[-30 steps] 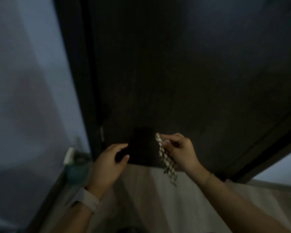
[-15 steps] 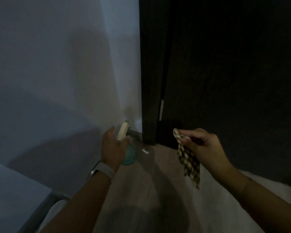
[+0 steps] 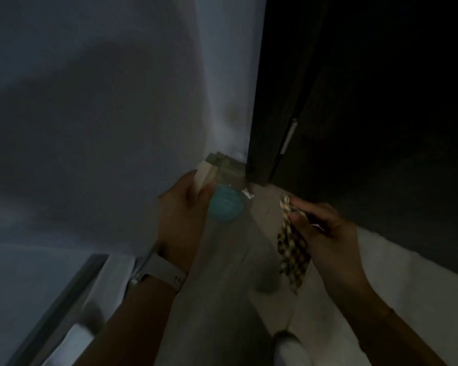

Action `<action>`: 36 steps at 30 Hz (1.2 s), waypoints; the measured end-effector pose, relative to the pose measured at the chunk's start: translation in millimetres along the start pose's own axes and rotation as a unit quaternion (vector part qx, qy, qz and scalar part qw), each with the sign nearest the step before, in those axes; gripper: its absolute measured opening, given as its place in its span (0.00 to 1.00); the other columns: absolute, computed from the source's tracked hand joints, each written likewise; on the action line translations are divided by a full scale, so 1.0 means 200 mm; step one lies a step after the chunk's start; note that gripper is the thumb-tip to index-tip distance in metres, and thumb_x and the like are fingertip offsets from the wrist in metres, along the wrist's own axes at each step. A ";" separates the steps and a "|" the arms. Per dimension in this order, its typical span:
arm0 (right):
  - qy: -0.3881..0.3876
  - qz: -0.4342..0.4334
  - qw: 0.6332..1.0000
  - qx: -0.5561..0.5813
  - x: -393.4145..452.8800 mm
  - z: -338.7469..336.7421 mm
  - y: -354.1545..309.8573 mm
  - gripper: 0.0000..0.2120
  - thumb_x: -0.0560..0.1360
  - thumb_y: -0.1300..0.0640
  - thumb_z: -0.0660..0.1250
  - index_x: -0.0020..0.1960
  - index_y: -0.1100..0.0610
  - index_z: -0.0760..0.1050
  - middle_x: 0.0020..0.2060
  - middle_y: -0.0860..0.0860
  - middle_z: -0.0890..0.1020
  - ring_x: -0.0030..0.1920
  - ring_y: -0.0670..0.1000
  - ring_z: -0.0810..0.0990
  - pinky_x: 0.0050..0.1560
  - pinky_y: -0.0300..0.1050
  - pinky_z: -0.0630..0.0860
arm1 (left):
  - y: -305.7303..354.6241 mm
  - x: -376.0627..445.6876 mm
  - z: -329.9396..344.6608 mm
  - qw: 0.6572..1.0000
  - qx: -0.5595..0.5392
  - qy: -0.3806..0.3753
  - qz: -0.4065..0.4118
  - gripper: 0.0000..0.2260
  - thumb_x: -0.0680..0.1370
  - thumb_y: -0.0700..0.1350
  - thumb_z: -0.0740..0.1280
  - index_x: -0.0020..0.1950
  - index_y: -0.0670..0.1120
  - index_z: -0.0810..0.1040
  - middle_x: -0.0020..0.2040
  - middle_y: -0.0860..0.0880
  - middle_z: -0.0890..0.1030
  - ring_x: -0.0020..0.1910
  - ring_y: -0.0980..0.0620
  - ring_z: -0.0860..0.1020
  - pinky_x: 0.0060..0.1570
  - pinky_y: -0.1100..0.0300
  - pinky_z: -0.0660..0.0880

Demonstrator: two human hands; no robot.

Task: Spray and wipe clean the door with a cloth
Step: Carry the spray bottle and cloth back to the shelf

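Note:
A dark brown door fills the upper right, with a pale hinge on its left edge. Low by the wall stands a teal spray bottle with a white trigger head. My left hand is wrapped round that head. My right hand pinches a checked cloth, which hangs down in front of the door's bottom edge. The light is dim.
A white wall takes up the left half. The dark door frame meets the pale floor beside the bottle. A grey-and-white edge runs along the lower left. A light shoe tip shows at the bottom.
The view has swung left from the door to the wall corner. My left hand reached to the spray bottle and now holds its head. My right hand kept the cloth.

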State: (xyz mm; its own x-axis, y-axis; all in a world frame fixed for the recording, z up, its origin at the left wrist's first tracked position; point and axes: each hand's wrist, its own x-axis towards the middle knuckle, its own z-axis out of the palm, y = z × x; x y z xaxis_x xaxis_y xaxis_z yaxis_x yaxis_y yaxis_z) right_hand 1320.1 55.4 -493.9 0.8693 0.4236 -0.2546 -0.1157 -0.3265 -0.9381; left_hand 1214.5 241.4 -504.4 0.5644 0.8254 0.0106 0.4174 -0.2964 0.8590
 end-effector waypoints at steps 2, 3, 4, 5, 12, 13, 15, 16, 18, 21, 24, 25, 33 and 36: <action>0.001 0.017 1.000 -0.011 -0.14 -0.07 -0.19 0.12 0.77 0.63 0.67 0.48 0.45 0.78 0.47 0.42 0.80 0.44 0.32 0.78 0.45 0.29 0.76 | 0.20 -0.09 -0.15 1.000 0.012 0.003 -0.021 0.08 0.78 0.52 0.69 0.47 0.48 0.82 0.34 0.48 0.80 0.33 0.51 0.79 0.34 0.56 0.76; 0.008 0.022 1.000 -0.019 -0.21 -0.11 -0.30 0.11 0.77 0.63 0.66 0.48 0.46 0.77 0.46 0.42 0.80 0.43 0.32 0.78 0.43 0.28 0.75 | 0.30 -0.14 -0.23 0.999 0.031 0.002 -0.023 0.09 0.77 0.52 0.69 0.46 0.47 0.82 0.33 0.47 0.79 0.32 0.51 0.78 0.33 0.55 0.75; 0.012 0.026 0.999 -0.022 -0.27 -0.16 -0.42 0.10 0.77 0.62 0.67 0.50 0.47 0.78 0.47 0.43 0.80 0.43 0.33 0.79 0.44 0.29 0.76 | 0.41 -0.19 -0.31 0.999 0.048 -0.006 -0.026 0.10 0.77 0.52 0.68 0.46 0.47 0.81 0.33 0.47 0.78 0.32 0.51 0.77 0.33 0.55 0.76; 0.014 0.029 0.999 -0.025 -0.34 -0.20 -0.55 0.08 0.77 0.61 0.67 0.51 0.49 0.78 0.47 0.45 0.81 0.44 0.35 0.80 0.46 0.32 0.77 | 0.53 -0.25 -0.41 0.998 0.058 -0.017 -0.036 0.09 0.78 0.52 0.68 0.47 0.46 0.80 0.34 0.50 0.78 0.33 0.54 0.78 0.34 0.55 0.76; 0.003 0.021 0.998 -0.064 -0.90 -0.46 -1.46 0.06 0.76 0.62 0.68 0.51 0.54 0.80 0.46 0.49 0.82 0.47 0.44 0.80 0.49 0.40 0.78 | 1.40 -0.75 -1.17 0.991 0.106 -0.035 -0.074 0.09 0.77 0.49 0.70 0.56 0.52 0.81 0.36 0.56 0.80 0.35 0.65 0.78 0.35 0.74 0.69; -0.003 0.015 0.998 -0.065 -0.98 -0.49 -1.58 0.07 0.76 0.63 0.68 0.52 0.55 0.80 0.47 0.48 0.81 0.47 0.44 0.80 0.48 0.37 0.78 | 1.51 -0.82 -1.28 0.991 0.098 -0.033 -0.086 0.10 0.76 0.49 0.70 0.57 0.51 0.82 0.35 0.56 0.80 0.34 0.64 0.77 0.35 0.74 0.69; -0.014 -0.002 0.998 -0.063 -1.15 -0.54 -1.81 0.08 0.76 0.63 0.68 0.54 0.57 0.81 0.46 0.46 0.81 0.47 0.42 0.80 0.45 0.29 0.75 | 1.71 -0.94 -1.49 0.991 0.082 -0.023 -0.103 0.09 0.76 0.46 0.71 0.52 0.43 0.82 0.28 0.57 0.74 0.30 0.66 0.75 0.32 0.75 0.67; -0.019 -0.018 0.997 -0.067 -1.24 -0.56 -1.92 0.08 0.76 0.64 0.68 0.54 0.59 0.80 0.46 0.46 0.80 0.46 0.41 0.80 0.44 0.27 0.74 | 1.80 -1.01 -1.59 0.990 0.091 -0.014 -0.103 0.07 0.75 0.44 0.72 0.47 0.40 0.81 0.25 0.57 0.70 0.29 0.67 0.73 0.32 0.76 0.66; -0.048 -0.064 0.992 -0.095 -1.39 -0.57 -2.12 0.08 0.76 0.64 0.68 0.54 0.61 0.80 0.44 0.45 0.78 0.46 0.44 0.79 0.43 0.25 0.72 | 1.94 -1.15 -1.78 0.989 0.107 0.000 -0.102 0.05 0.75 0.44 0.72 0.45 0.43 0.81 0.26 0.58 0.69 0.28 0.66 0.72 0.33 0.76 0.65; -0.086 -0.184 0.964 -0.172 -1.62 -0.58 -2.36 0.08 0.77 0.59 0.65 0.53 0.59 0.81 0.45 0.47 0.77 0.43 0.40 0.76 0.47 0.23 0.71 | 2.11 -1.38 -2.03 0.987 0.050 -0.001 -0.154 0.07 0.76 0.49 0.70 0.53 0.51 0.81 0.37 0.58 0.80 0.36 0.62 0.76 0.37 0.74 0.69; -0.149 -0.244 0.939 -0.191 -1.77 -0.56 -2.48 0.05 0.75 0.59 0.68 0.50 0.58 0.80 0.43 0.44 0.77 0.42 0.38 0.76 0.50 0.28 0.74 | 2.19 -1.63 -2.24 0.982 0.081 0.074 -0.151 0.04 0.75 0.45 0.72 0.49 0.52 0.82 0.37 0.57 0.80 0.36 0.62 0.77 0.36 0.72 0.68; -0.182 -0.236 0.937 -0.181 -1.82 -0.54 -2.51 0.05 0.75 0.62 0.69 0.51 0.58 0.80 0.44 0.43 0.77 0.44 0.40 0.77 0.52 0.33 0.76 | 2.20 -1.71 -2.30 0.978 0.075 0.101 -0.168 0.05 0.74 0.45 0.72 0.49 0.52 0.82 0.37 0.57 0.81 0.36 0.62 0.78 0.36 0.70 0.70; -0.424 -0.218 0.872 -0.108 -2.38 -0.28 -2.63 0.17 0.76 0.66 0.68 0.54 0.44 0.78 0.47 0.39 0.81 0.50 0.38 0.79 0.50 0.28 0.74 | 2.22 -2.46 -2.65 0.895 -0.001 0.340 -0.288 0.09 0.74 0.44 0.73 0.35 0.52 0.79 0.29 0.57 0.79 0.30 0.60 0.78 0.30 0.66 0.72; -0.485 -0.225 0.839 -0.104 -2.65 -0.13 -2.63 0.19 0.75 0.67 0.69 0.53 0.43 0.79 0.46 0.41 0.82 0.48 0.41 0.80 0.48 0.33 0.76 | 2.19 -2.75 -2.82 0.847 -0.046 0.422 -0.320 0.09 0.74 0.42 0.73 0.40 0.57 0.82 0.32 0.57 0.82 0.32 0.61 0.80 0.36 0.62 0.76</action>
State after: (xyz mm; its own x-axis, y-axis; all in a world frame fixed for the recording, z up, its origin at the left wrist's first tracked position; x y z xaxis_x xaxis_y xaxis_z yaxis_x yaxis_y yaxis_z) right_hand 932.8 -18.7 140.2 -0.0084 0.9987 -0.0507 0.2934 -0.0460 -0.9549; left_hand 686.2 -71.7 154.6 -0.4824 0.8643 -0.1425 0.3671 0.3471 0.8630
